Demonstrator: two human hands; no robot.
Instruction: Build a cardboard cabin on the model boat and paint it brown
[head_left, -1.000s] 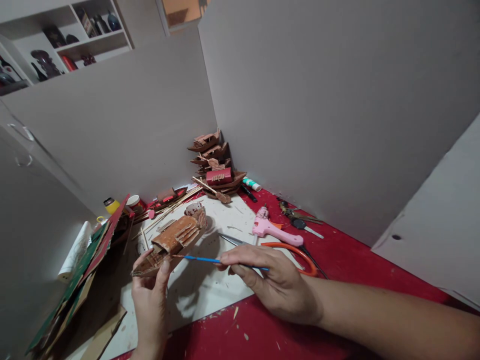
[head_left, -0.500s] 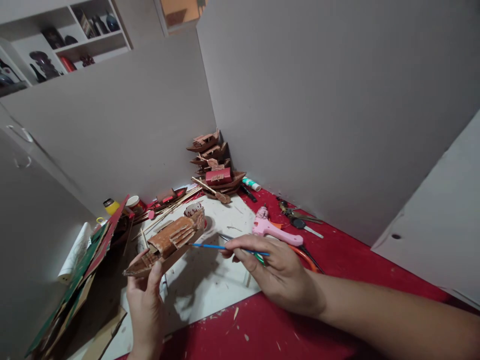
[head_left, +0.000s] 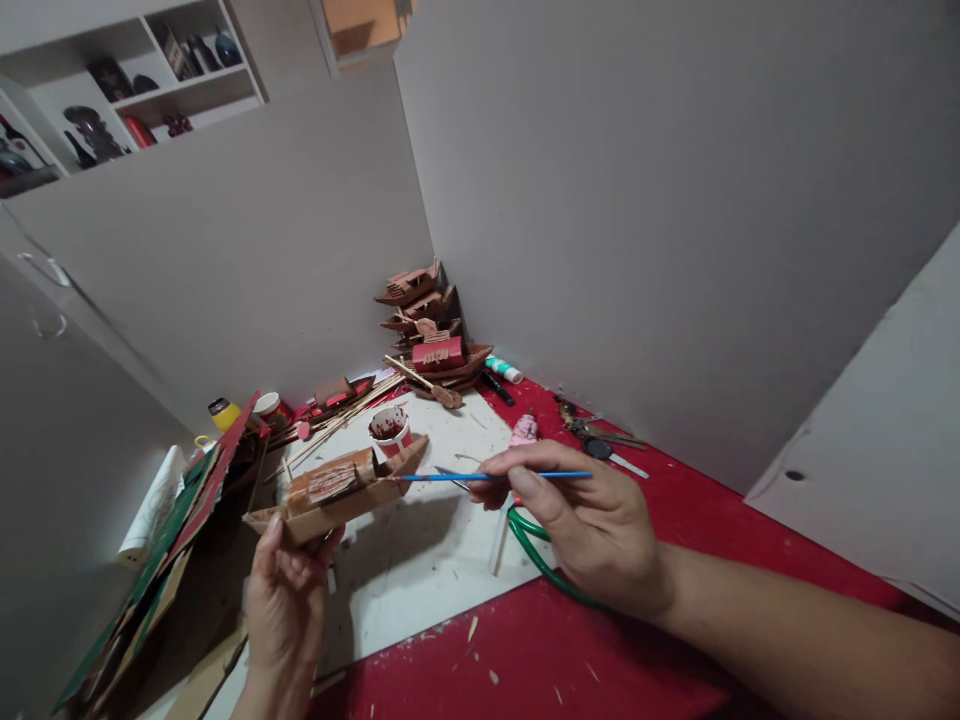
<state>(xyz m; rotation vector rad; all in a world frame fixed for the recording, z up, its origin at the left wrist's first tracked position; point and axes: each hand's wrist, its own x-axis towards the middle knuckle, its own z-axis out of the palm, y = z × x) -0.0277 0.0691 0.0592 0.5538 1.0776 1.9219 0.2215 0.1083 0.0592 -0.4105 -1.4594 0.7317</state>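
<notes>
Your right hand [head_left: 585, 520] covered most of the pink glue gun [head_left: 525, 428], leaving its blotched end in view, and hid part of a green loop handle [head_left: 536, 555] beside it. The fingers of your left hand [head_left: 289, 595] were partly lost beneath the model boat [head_left: 330, 510], and the brown contents of the paper cup [head_left: 390, 430] were hard to make out. Both forearms ran out of the picture.

Your left hand was closed around the boat's hull near one end, thumb against the near side, holding it above the white board [head_left: 420, 590] on the red bench [head_left: 450, 680]. The boat's other end rose slightly, in front of the cup. Your right hand pinched the blue paintbrush [head_left: 450, 478] between thumb and fingers, nearly level. Its tip was at the raised end of the boat, but you could not tell whether it touched. Cardboard sheets [head_left: 180, 530] leaned to the left, and more model boats [head_left: 439, 352] were piled in the corner.
</notes>
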